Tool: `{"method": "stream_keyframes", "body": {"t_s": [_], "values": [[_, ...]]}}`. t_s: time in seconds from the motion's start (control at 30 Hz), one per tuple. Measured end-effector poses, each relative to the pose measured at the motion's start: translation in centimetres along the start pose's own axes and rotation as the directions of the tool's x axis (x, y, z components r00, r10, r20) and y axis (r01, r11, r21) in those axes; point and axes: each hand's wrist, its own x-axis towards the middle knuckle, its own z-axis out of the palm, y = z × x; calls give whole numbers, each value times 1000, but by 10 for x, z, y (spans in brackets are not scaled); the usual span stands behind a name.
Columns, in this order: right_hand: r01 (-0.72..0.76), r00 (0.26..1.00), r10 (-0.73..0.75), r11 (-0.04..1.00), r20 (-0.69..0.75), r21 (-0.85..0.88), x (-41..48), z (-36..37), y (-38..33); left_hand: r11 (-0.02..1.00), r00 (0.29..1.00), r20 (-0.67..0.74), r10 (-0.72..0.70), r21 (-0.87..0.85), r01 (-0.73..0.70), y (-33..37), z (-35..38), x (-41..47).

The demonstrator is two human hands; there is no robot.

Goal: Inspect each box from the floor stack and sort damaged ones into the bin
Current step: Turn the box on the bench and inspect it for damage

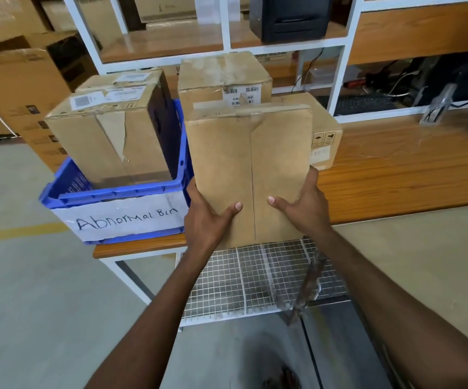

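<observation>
While my left hand (209, 217) and right hand (303, 209) clasp the cardboard box (251, 175) above the table edge (395, 175) beside the blue bin (120, 192), I'm inspecting it, and must next judge its seam.

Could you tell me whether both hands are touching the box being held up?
Touching. The head view shows the left hand and right hand pressed against the held box, thumbs flat on its face.

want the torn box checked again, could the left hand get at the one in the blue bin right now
Probably not yet: the left hand and right hand both grip the held box. The torn box stands uncovered in the blue bin beside it, so otherwise the way looks free.
</observation>
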Motion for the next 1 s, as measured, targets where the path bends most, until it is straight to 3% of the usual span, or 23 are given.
{"method": "stream_keyframes", "body": {"t_s": [0.17, 0.37, 0.5, 0.73, 0.87, 1.0], "values": [[-34, 997, 31, 999, 72, 38, -13, -8, 7, 1000, 997, 73, -17, -10, 18, -13, -3, -18], [-29, 999, 38, 979, -38, 200, -11, -38, -12, 996, 997, -75, -10, -88, 4, 12, -26, -18], [-5, 995, 25, 977, -93, 214, -18, -45, -27, 991, 997, -78, 17, -133, -27, 31, -37, -19], [-5, 986, 40, 977, -163, 212, -37, -57, -38, 999, 995, -86, 40, -20, -42, 37, -46, -30], [4, 999, 3, 984, -41, 176, -36, -66, -42, 999, 999, -36, -8, -38, 7, 34, -51, -29], [0, 993, -19, 987, 116, 159, -31, -61, -38, 999, 994, 110, 2, -52, 3, 27, -53, -19]]}}
